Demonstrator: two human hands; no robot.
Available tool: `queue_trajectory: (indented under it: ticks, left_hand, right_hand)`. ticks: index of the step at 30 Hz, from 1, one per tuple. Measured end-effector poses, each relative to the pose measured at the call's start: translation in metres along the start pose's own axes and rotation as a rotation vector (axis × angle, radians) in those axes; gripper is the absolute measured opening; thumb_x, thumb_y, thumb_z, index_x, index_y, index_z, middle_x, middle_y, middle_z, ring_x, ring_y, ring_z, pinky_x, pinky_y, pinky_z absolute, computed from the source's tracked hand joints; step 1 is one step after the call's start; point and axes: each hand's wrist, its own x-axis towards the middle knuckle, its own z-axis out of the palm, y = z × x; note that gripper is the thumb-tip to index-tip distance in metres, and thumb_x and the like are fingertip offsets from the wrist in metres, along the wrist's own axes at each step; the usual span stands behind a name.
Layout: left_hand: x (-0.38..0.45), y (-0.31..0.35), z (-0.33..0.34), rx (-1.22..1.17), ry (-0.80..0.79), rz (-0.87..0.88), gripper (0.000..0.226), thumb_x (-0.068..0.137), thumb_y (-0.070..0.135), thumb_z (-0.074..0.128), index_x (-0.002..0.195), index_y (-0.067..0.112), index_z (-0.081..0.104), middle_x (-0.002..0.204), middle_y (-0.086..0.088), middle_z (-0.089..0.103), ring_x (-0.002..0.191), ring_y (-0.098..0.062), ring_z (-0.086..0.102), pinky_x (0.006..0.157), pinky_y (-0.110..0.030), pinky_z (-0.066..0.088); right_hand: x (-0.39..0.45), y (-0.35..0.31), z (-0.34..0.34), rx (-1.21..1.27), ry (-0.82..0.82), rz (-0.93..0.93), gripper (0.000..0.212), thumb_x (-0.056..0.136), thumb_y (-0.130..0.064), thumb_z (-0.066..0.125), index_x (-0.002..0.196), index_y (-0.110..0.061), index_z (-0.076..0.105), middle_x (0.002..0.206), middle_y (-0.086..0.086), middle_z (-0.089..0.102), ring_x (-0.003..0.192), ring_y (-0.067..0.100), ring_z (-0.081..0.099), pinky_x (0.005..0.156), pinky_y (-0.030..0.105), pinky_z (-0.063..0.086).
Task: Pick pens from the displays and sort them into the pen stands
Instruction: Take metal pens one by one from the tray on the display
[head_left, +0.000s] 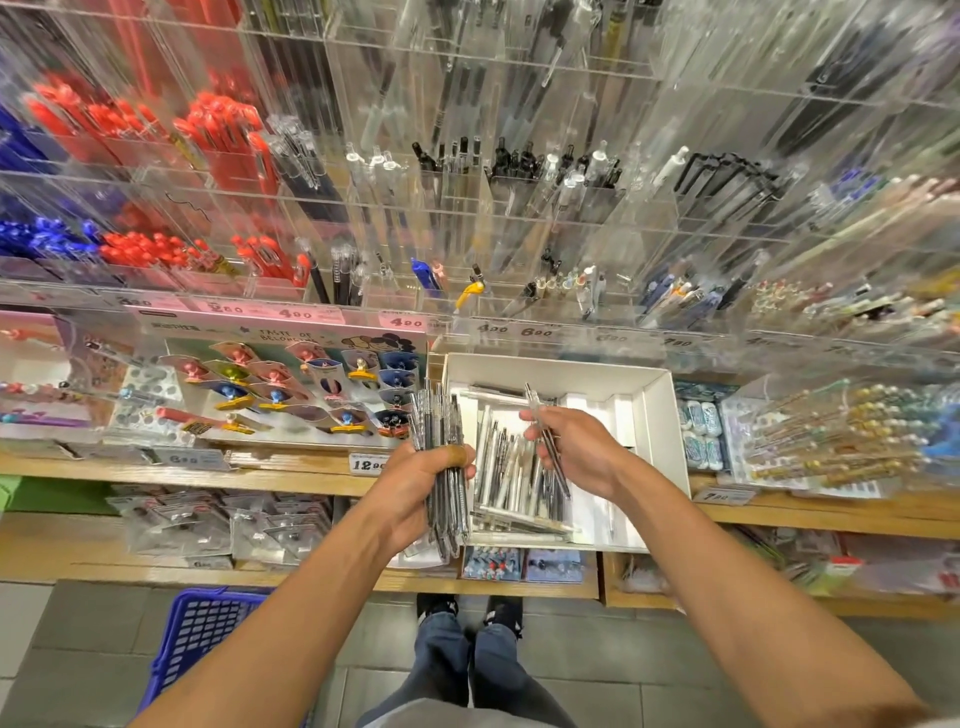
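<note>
My left hand (415, 483) grips a thick bundle of clear-barrelled pens (439, 441), held upright just left of a white cardboard box (660, 415). My right hand (576, 447) hovers over the box and pinches a single clear pen (543, 431), its top pointing up and away. Inside the box lie several loose grey and white pens (511, 478). Above the box, clear acrylic pen stands (467, 208) hold rows of black, white, red and blue pens.
A wooden shelf edge (291, 480) runs under the box, with carded items and price tags along it. Packs of novelty pens (291, 384) lie to the left and beaded pens (831, 436) to the right. A blue basket (202, 634) stands on the floor by my feet.
</note>
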Motion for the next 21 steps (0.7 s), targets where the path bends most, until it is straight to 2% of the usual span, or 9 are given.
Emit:
queue_trajectory:
  ticks: [3,6,10,13,16,18,19,21]
  left_hand:
    - [-0.002,0.001,0.009,0.022,-0.001,0.017,0.053,0.077,-0.004,0.074,0.124,-0.007,0.050,0.078,-0.011,0.070,0.066,-0.019,0.068,0.054,-0.030,0.057]
    - [-0.004,0.000,0.019,0.041,-0.052,0.020,0.065,0.073,0.003,0.077,0.129,-0.012,0.048,0.087,-0.018,0.070,0.070,-0.023,0.067,0.063,-0.038,0.060]
    - [-0.006,-0.005,0.026,0.022,-0.028,0.042,0.045,0.088,0.003,0.067,0.128,-0.012,0.052,0.087,-0.020,0.069,0.072,-0.029,0.066,0.067,-0.043,0.059]
    - [-0.007,-0.007,0.031,-0.008,-0.018,0.037,0.044,0.088,0.001,0.065,0.128,-0.013,0.052,0.092,-0.026,0.068,0.074,-0.032,0.065,0.069,-0.046,0.059]
    - [-0.008,-0.011,0.038,-0.073,0.015,0.015,0.043,0.090,-0.003,0.062,0.129,-0.013,0.047,0.091,-0.028,0.067,0.070,-0.032,0.068,0.058,-0.041,0.061]
    - [-0.005,-0.013,0.041,-0.088,0.075,0.025,0.035,0.090,-0.006,0.061,0.123,-0.009,0.048,0.096,-0.031,0.067,0.073,-0.035,0.068,0.062,-0.045,0.061]
    - [-0.003,-0.013,0.042,-0.091,0.099,0.036,0.032,0.090,-0.006,0.061,0.119,-0.007,0.049,0.097,-0.031,0.068,0.074,-0.035,0.068,0.065,-0.045,0.060]
    - [-0.002,-0.011,0.043,-0.119,0.093,0.052,0.030,0.089,-0.007,0.061,0.117,-0.006,0.052,0.085,-0.023,0.069,0.067,-0.029,0.067,0.060,-0.040,0.060]
  right_hand:
    - [-0.020,-0.004,0.012,0.180,-0.067,-0.044,0.022,0.099,-0.008,0.047,0.106,-0.001,0.067,0.101,0.013,0.057,0.080,0.019,0.057,0.083,0.036,0.056]
    - [-0.035,-0.002,0.041,0.241,-0.071,-0.065,0.018,0.095,0.001,0.050,0.103,-0.001,0.066,0.105,0.017,0.060,0.081,0.020,0.064,0.071,0.031,0.057]
    - [-0.039,0.005,0.070,0.125,0.124,-0.172,0.023,0.097,-0.001,0.047,0.099,-0.015,0.065,0.104,0.006,0.063,0.085,0.011,0.061,0.070,0.022,0.052]
    - [-0.036,0.014,0.079,0.136,0.237,-0.219,0.023,0.099,-0.005,0.046,0.098,-0.020,0.063,0.100,0.001,0.062,0.083,0.008,0.059,0.061,0.014,0.050]
    - [-0.027,0.023,0.089,0.165,0.391,-0.234,0.020,0.100,-0.012,0.046,0.102,-0.021,0.063,0.103,-0.004,0.063,0.094,0.010,0.060,0.079,0.024,0.051]
    - [-0.020,0.023,0.093,0.203,0.440,-0.236,0.018,0.100,-0.013,0.047,0.102,-0.020,0.063,0.104,-0.004,0.063,0.097,0.010,0.059,0.084,0.025,0.049]
    - [-0.016,0.022,0.093,0.236,0.431,-0.231,0.017,0.100,-0.012,0.047,0.101,-0.019,0.063,0.102,-0.003,0.063,0.094,0.010,0.059,0.080,0.024,0.048]
    - [-0.008,0.019,0.087,0.295,0.364,-0.233,0.017,0.100,-0.012,0.046,0.099,-0.016,0.063,0.095,-0.002,0.063,0.078,0.010,0.056,0.064,0.023,0.046]
